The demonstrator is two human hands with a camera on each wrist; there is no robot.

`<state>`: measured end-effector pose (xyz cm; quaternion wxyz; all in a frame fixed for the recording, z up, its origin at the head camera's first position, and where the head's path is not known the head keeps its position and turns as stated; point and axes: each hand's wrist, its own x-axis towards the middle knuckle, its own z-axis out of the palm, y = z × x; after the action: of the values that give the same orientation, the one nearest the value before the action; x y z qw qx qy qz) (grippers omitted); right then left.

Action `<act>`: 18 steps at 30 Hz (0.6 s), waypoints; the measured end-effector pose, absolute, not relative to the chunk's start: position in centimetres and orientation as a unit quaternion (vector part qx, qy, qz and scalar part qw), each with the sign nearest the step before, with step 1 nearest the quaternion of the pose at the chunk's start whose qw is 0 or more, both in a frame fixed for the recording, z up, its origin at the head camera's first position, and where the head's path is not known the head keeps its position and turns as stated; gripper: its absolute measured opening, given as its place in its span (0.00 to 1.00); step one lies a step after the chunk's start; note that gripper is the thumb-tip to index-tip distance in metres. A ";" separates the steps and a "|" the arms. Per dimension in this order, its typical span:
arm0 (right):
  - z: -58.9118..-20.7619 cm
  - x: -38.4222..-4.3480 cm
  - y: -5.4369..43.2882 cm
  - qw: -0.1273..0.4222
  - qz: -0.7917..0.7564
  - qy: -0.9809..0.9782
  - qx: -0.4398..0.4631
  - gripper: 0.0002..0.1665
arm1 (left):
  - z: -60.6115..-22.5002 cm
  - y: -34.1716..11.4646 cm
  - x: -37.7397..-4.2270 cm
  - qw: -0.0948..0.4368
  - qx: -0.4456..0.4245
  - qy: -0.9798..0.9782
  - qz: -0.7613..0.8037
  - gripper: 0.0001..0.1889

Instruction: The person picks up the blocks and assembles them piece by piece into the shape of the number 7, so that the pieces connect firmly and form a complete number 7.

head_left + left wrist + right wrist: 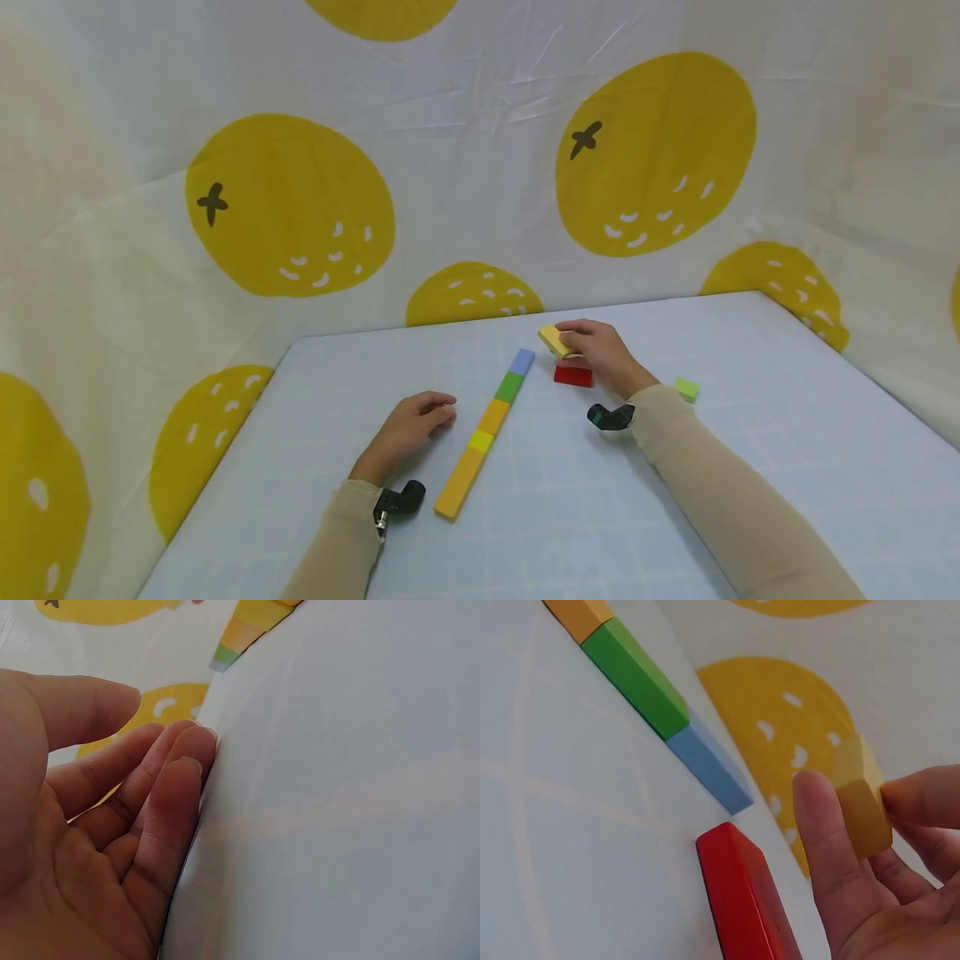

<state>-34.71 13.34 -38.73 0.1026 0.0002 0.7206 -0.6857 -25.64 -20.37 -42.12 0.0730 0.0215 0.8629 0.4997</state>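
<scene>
A pale yellow block [553, 340] is pinched between the thumb and fingers of my right hand [606, 354], raised above the table near its far side. Just below it lies a red block [742, 896]. To the left, blocks lie end to end in a slanting row: blue [522, 361] at the far end, then green [508, 387], orange [493, 416], small yellow [481, 441] and a longer orange one [460, 485] nearest me. Left of this row my left hand [408, 429] rests on the table, fingers loosely bent and holding nothing.
A small light green block [686, 389] lies right of my right wrist. The pale table [570, 533] ends at a white cloth [465, 192] printed with large yellow fruit, which hangs behind and at the sides. Each wrist carries a small black camera [611, 417].
</scene>
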 end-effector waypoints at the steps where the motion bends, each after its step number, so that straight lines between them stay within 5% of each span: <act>1: -38.7 -34.8 13.2 0.105 -0.685 0.720 0.002 0.22 | -42.1 -20.3 -25.7 0.074 0.019 0.863 0.499 0.14; 18: -38.4 -35.5 11.8 0.122 -0.700 0.703 0.030 0.21 | -41.9 -20.4 -25.7 0.074 0.026 0.867 0.493 0.14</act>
<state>-35.53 11.80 -38.40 0.1221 0.0300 0.7034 -0.6996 -25.66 -20.36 -41.87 0.0737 0.0263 0.8665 0.4929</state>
